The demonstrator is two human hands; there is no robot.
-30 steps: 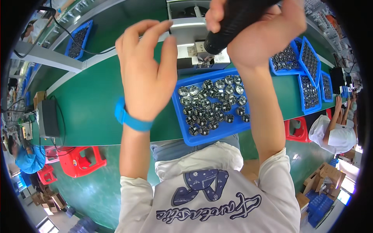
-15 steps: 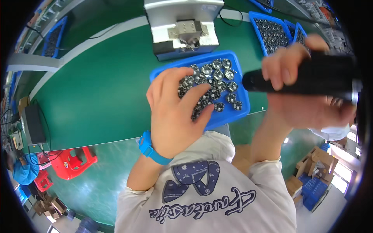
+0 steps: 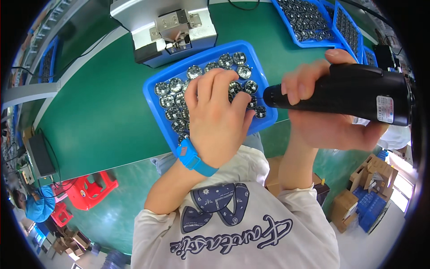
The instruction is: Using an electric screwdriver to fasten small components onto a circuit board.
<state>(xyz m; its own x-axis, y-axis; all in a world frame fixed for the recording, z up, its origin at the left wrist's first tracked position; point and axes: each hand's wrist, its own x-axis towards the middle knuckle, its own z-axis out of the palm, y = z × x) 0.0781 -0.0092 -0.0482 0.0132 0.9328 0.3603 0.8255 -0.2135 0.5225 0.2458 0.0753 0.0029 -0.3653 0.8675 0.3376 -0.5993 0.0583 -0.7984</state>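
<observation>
My left hand (image 3: 217, 116), a blue band on its wrist, reaches over a blue tray (image 3: 156, 119) with its fingers spread and curved. Its fingertips rest among small round metallic parts (image 3: 174, 84), and some are hidden beneath it. Beside the index fingertip and thumb sits one round part (image 3: 252, 102). My right hand (image 3: 309, 98) is wrapped around a black electric screwdriver (image 3: 358, 92), held nearly level. The screwdriver's narrow nose points left, over the tray's right rim toward the parts by my left thumb. Whether its tip touches a part I cannot make out.
A metal fixture (image 3: 174, 31) stands behind the tray on the green table (image 3: 94, 107). More blue trays of round parts (image 3: 304, 20) lie at the far right. A red stool (image 3: 92, 193) and a person in blue (image 3: 39, 204) are at left; cardboard boxes (image 3: 374, 175) stand at right.
The view has shifted, so the fixture and tray appear farther left. My left hand has moved right across the parts. The screwdriver's nose now reaches over the tray's right rim.
</observation>
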